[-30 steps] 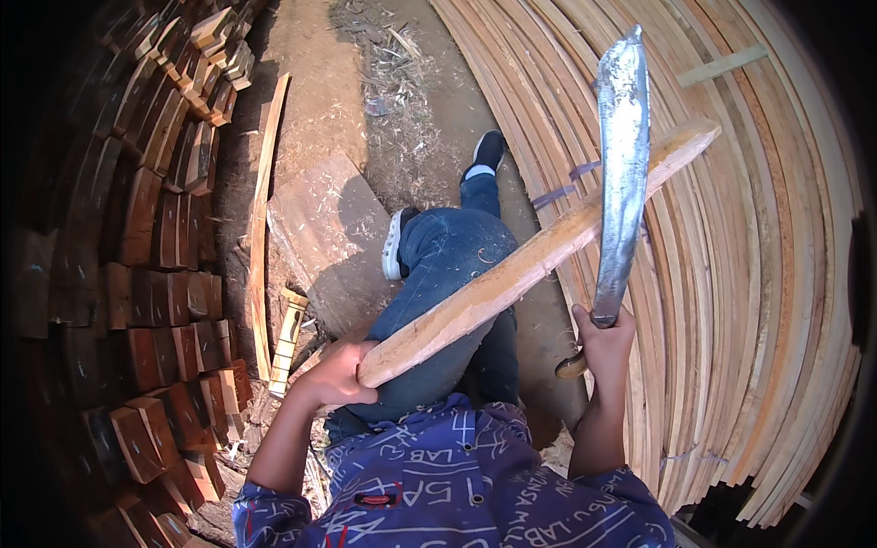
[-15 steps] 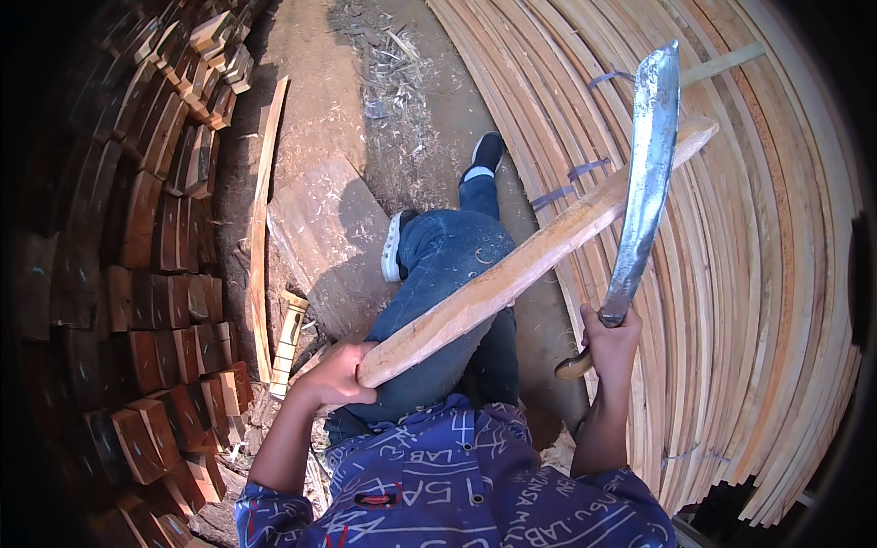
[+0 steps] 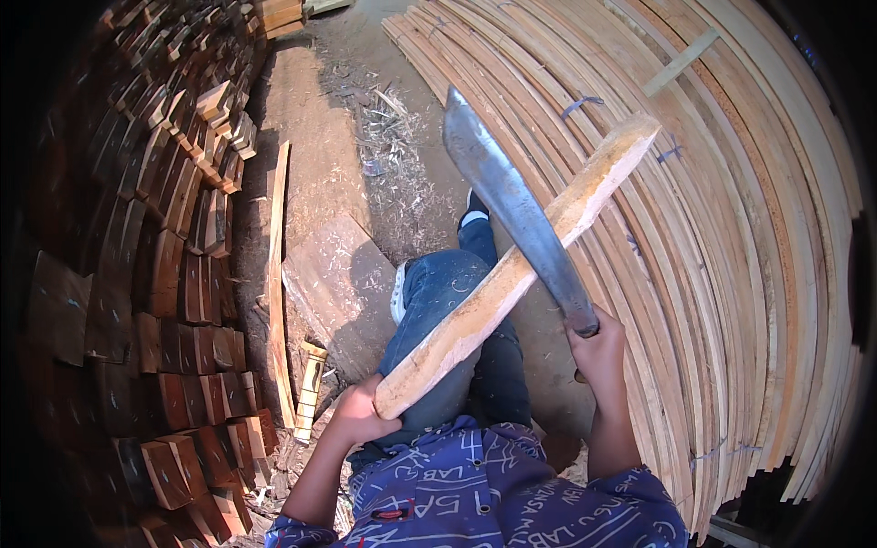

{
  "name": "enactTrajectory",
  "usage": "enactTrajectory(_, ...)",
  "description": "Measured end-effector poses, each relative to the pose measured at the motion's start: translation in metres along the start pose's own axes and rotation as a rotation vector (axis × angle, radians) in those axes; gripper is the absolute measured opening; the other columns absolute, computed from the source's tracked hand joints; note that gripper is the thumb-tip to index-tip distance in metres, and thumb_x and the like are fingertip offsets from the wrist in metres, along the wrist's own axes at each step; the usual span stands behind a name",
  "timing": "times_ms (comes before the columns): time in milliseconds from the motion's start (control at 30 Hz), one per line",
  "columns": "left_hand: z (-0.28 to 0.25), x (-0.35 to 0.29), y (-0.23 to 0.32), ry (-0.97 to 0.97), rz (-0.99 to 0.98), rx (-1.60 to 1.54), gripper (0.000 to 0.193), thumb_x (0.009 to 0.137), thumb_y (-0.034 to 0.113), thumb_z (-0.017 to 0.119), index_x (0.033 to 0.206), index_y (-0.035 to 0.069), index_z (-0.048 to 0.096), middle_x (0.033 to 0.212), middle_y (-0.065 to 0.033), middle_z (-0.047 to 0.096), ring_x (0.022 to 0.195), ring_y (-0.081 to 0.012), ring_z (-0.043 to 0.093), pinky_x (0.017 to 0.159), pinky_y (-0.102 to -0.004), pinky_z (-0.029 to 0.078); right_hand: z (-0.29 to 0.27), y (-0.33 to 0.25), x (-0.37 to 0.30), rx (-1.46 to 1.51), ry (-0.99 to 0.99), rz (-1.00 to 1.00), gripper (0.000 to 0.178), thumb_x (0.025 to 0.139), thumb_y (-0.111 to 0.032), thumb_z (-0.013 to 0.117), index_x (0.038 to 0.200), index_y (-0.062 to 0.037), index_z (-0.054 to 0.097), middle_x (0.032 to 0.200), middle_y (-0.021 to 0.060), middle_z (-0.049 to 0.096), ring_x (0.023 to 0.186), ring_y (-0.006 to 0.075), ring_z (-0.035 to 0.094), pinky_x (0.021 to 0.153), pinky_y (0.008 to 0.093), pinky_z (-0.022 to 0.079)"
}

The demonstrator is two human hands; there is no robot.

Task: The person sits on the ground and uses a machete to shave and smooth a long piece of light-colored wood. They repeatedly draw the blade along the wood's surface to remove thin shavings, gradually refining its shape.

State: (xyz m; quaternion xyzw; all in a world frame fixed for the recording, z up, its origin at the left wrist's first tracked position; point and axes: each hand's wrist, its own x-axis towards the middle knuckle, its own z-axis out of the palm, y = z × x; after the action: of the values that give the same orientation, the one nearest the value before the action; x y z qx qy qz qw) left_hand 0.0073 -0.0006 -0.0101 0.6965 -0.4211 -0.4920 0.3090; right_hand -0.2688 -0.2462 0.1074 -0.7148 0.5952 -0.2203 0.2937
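Observation:
My left hand (image 3: 359, 413) is closed around the near end of a long, rough-hewn piece of wood (image 3: 448, 340). That wood slants up and to the right across my thigh, its far end over the stacked planks. In my right hand (image 3: 596, 352) is the handle of a machete (image 3: 516, 203), fingers wrapped round it. Its broad steel blade points up and to the left and crosses in front of the wood; whether the two touch I cannot tell. Most of the handle is hidden by the hand.
Long pale planks (image 3: 731, 228) are stacked along the right, tied with strips. Cut wood blocks (image 3: 174, 365) are piled on the left. A flat board (image 3: 340, 283), a thin slat (image 3: 278, 292) and a short yellowish piece (image 3: 311, 393) lie on the ground among shavings (image 3: 395, 137).
The machete's blade has swung from nearly upright to leaning left across the wood. The wood stays in my left hand and the whole view has shifted slightly.

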Motion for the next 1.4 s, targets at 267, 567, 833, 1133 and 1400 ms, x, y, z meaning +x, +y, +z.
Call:
enactTrajectory(267, -0.006, -0.003, 0.028, 0.013, -0.066, 0.177, 0.052, 0.06, 0.027, 0.077, 0.103, 0.003, 0.06, 0.094, -0.0235, 0.069, 0.092, -0.0404, 0.067, 0.082, -0.0443, 0.053, 0.021, 0.028, -0.022, 0.055, 0.062, -0.065, 0.015, 0.079, -0.005, 0.071, 0.086, 0.005, 0.063, 0.061, 0.0052, 0.058, 0.057, 0.0115, 0.055, 0.054, 0.0316, 0.045)
enactTrajectory(567, -0.006, -0.005, 0.027, 0.001, -0.06, 0.125, 0.055, 0.061, 0.028, 0.078, 0.106, 0.001, 0.061, 0.094, -0.0254, 0.069, 0.092, -0.0415, 0.067, 0.082, -0.0445, 0.054, -0.01, 0.0, 0.012, 0.276, -0.02, 0.255, 0.019, 0.08, -0.004, 0.069, 0.072, 0.0007, 0.053, 0.055, 0.0013, 0.05, 0.053, 0.012, 0.056, 0.051, 0.0333, 0.045)
enactTrajectory(833, -0.003, -0.002, 0.022, 0.005, -0.041, 0.202, 0.06, 0.06, 0.023, 0.078, 0.112, 0.0, 0.061, 0.097, -0.0228, 0.069, 0.094, -0.0349, 0.069, 0.084, -0.038, 0.053, 0.007, 0.002, -0.023, -0.203, -0.242, -0.219, 0.016, 0.073, -0.01, 0.073, 0.085, -0.0026, 0.067, 0.072, 0.0242, 0.062, 0.072, 0.0431, 0.064, 0.063, 0.0446, 0.05)
enactTrajectory(1133, -0.004, -0.004, 0.021, 0.041, -0.028, 0.14, 0.056, 0.059, 0.029, 0.079, 0.106, 0.002, 0.063, 0.097, -0.0233, 0.069, 0.093, -0.0382, 0.068, 0.084, -0.0418, 0.053, 0.019, 0.026, 0.004, 0.118, -0.05, 0.076, 0.025, 0.08, -0.007, 0.073, 0.101, 0.0057, 0.066, 0.078, 0.015, 0.071, 0.07, 0.0192, 0.069, 0.066, 0.0341, 0.053)
enactTrajectory(1400, -0.008, -0.002, 0.016, 0.037, -0.012, 0.181, 0.057, 0.058, 0.031, 0.08, 0.104, 0.002, 0.062, 0.097, -0.0239, 0.069, 0.093, -0.0388, 0.068, 0.084, -0.0429, 0.054, 0.003, 0.03, -0.004, 0.204, -0.127, 0.158, 0.02, 0.081, -0.005, 0.074, 0.094, 0.0033, 0.062, 0.069, 0.0076, 0.065, 0.063, 0.016, 0.064, 0.059, 0.0311, 0.049)
